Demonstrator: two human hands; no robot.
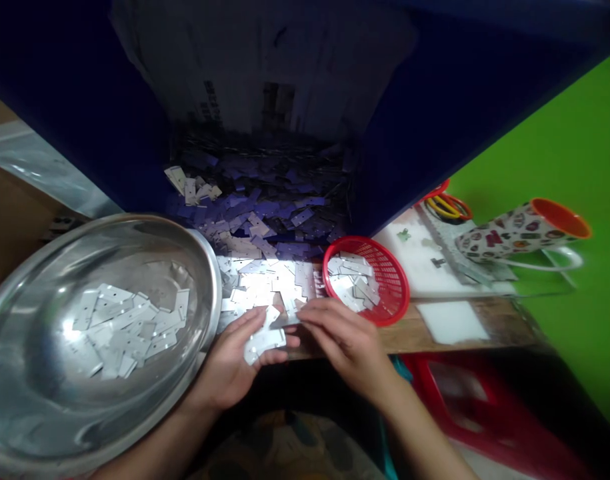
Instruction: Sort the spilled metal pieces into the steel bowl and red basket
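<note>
Several small flat metal plates (265, 341) with holes lie in my left hand (239, 360), palm up, its thumb over them and its fingers curled beneath. My right hand (345, 340) pinches one more metal plate (287, 320) by its end, just above the left fingertips. Beyond both hands a heap of loose metal plates (265, 277) covers the bench and runs back into a dark blue bin. To the left, a large shiny steel basin (212, 280) has a pile of such plates inside. Right of the heap, a round red plastic basket (392, 283) contains several more.
Dark blue walls (429, 107) rise on both sides of the heap. At right are a patterned mug (515, 233) lying tilted, yellow and red rings (447, 207), a white board (409, 247) and a small white block (452, 322). A red plastic stool (489, 413) stands below the bench.
</note>
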